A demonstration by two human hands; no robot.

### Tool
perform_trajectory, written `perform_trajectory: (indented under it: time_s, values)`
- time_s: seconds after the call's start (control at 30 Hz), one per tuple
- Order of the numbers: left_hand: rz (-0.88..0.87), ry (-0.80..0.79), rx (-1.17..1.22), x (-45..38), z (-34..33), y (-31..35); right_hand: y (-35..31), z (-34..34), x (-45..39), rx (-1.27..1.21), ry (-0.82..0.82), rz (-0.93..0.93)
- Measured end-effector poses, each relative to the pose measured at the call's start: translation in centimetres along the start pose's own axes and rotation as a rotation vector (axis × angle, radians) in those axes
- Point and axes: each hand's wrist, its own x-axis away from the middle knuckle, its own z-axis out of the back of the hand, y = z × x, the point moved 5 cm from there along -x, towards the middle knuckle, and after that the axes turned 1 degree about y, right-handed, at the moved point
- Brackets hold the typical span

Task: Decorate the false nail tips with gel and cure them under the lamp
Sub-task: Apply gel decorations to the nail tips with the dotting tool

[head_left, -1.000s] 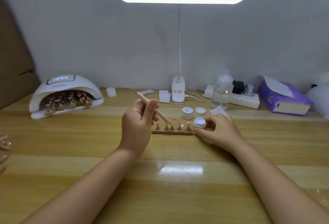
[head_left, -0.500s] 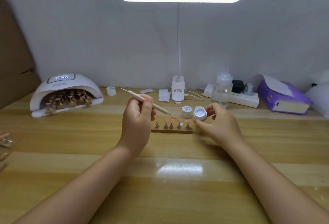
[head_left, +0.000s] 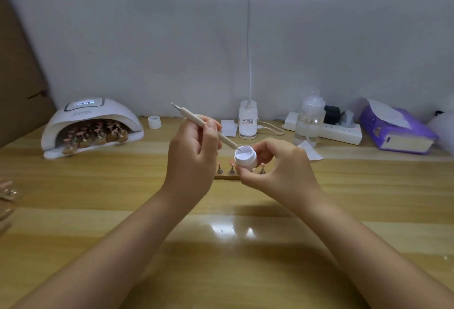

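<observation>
Small white round gel pot (head_left: 245, 158) being pinched in right hand (head_left: 277, 171), lifted above wooden strip of pink nail tips (head_left: 232, 172) mid-desk. Slim beige wooden-handled tool (head_left: 208, 126) being gripped in left hand (head_left: 194, 158), axis slanting down-right, tip being dipped into pot. Half second earlier, pot being held lower, tool tip short of it.

On the bench (head_left: 73, 210), the curing lamp (head_left: 91, 124) sits far left, the nail stand (head_left: 227, 176) centre, and the power strip (head_left: 326, 130) and tissue box (head_left: 398, 134) back right.
</observation>
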Motion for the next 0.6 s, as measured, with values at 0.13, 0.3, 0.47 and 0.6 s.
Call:
perform_trajectory:
  time_s: [0.13, 0.3, 0.47, 0.6]
  values:
    - [-0.063, -0.081, -0.138, -0.2, -0.4, 0.8, -0.5, 0.0, 0.2, 0.044, -0.008, 0.067]
    - [-0.08, -0.124, -0.258, -0.1, -0.5, 1.0, -1.3, 0.1, 0.4, 0.082, -0.008, 0.131]
    - [-0.105, -0.103, -0.3, -0.1, -0.4, 1.3, -1.4, 0.2, 0.3, 0.08, -0.023, 0.147]
    - [-0.102, -0.109, -0.306, -0.1, -0.5, 1.4, -1.6, 0.2, 0.3, 0.08, -0.016, 0.154]
